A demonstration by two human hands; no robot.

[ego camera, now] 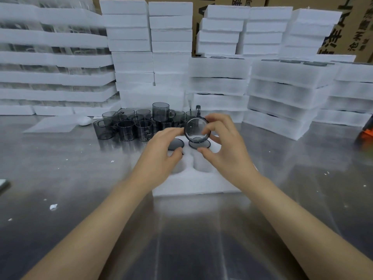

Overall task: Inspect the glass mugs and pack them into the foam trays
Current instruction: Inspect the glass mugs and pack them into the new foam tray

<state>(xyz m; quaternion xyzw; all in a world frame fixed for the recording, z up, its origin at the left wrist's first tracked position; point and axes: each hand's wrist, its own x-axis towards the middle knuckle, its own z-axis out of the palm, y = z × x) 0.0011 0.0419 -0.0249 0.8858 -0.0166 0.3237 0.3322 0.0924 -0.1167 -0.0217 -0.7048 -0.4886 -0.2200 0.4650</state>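
Above the far end of the foam tray (pixel 196 182), I see a smoky glass mug (pixel 196 128) held up on its side, its round face turned toward the camera and its handle pointing up. My right hand (pixel 224 146) grips it, fingers curled over the top and right of the rim with the thumb lower down. My left hand (pixel 161 150) meets the mug's left edge with its fingertips; the fingers are bent, and I cannot tell how firmly they pinch the glass.

The tray lies on a shiny metal table (pixel 181 239), between my forearms. Two of its far pockets show dark round shapes (pixel 175 144), most likely mugs already seated, directly under the held mug. The near pockets of the tray are white hollows.

Beyond the tray, toward the left, a cluster of loose mugs (pixel 133 126) stands on the table, one stacked higher than the rest. Behind that cluster and to both sides of the tray rise stacks of white foam trays (pixel 282 87), with cardboard boxes (pixel 359 27) behind them. Left of the tray, small white foam crumbs (pixel 53 207) lie scattered on the table.
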